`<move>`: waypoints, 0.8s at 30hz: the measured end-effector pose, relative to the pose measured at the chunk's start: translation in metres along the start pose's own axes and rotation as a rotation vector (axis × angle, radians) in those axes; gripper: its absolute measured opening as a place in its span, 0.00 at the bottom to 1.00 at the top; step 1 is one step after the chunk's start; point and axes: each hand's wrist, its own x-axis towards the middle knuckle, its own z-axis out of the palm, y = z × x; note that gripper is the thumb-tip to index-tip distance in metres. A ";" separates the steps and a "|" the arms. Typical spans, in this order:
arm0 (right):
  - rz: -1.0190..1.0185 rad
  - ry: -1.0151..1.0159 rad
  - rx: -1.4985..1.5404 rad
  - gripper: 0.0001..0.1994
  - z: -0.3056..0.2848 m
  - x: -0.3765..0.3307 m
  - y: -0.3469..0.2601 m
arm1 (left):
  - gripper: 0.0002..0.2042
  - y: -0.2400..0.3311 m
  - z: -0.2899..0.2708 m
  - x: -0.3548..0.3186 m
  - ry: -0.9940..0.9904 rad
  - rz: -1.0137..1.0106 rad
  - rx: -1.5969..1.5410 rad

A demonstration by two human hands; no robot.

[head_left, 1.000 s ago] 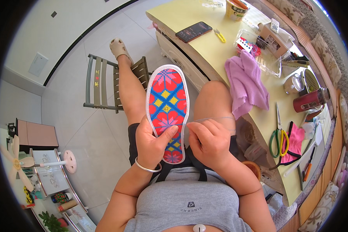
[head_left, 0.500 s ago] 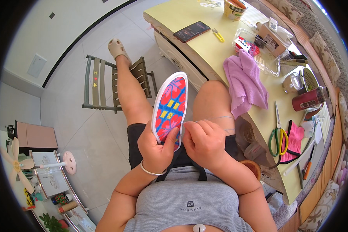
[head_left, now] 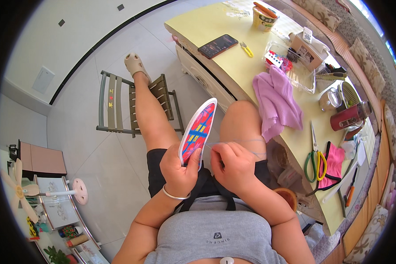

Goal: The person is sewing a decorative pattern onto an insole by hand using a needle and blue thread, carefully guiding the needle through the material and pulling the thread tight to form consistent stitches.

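An embroidered shoe insole, patterned in red, pink, blue and yellow with a white border, stands tilted above my lap. My left hand grips its lower end, thumb pressed on the patterned face. Close to the insole's right edge, my right hand is closed with its fingers pinched together. A thin bluish thread runs from the insole's edge by my right hand and loops over my right thigh. Any needle in those fingers is too small or hidden to make out.
At right, a yellow-topped table carries a phone, yellow thread snips, a purple towel, large scissors and a dark red flask. My left foot rests on a folding chair. A fan stands lower left.
The insole has tipped more edge-on, so less of its pattern shows, and its top sits lower. My right hand stays closed beside it. The thread over my thigh has shifted.
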 end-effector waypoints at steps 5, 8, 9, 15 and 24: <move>0.032 -0.024 0.047 0.06 0.001 -0.002 0.000 | 0.07 0.007 0.003 -0.004 -0.068 0.008 -0.061; 0.132 0.026 0.177 0.04 -0.001 0.002 0.001 | 0.07 0.009 -0.004 0.002 -0.101 -0.140 -0.163; 0.168 0.049 0.219 0.04 -0.005 0.001 0.006 | 0.08 0.012 -0.007 0.008 -0.112 -0.226 -0.299; 0.983 -0.249 1.323 0.04 -0.008 -0.004 0.023 | 0.12 0.001 -0.015 0.011 -0.356 -0.554 -0.843; 1.081 0.040 1.503 0.02 0.018 -0.023 0.067 | 0.18 0.003 -0.012 0.007 -0.377 -0.556 -1.150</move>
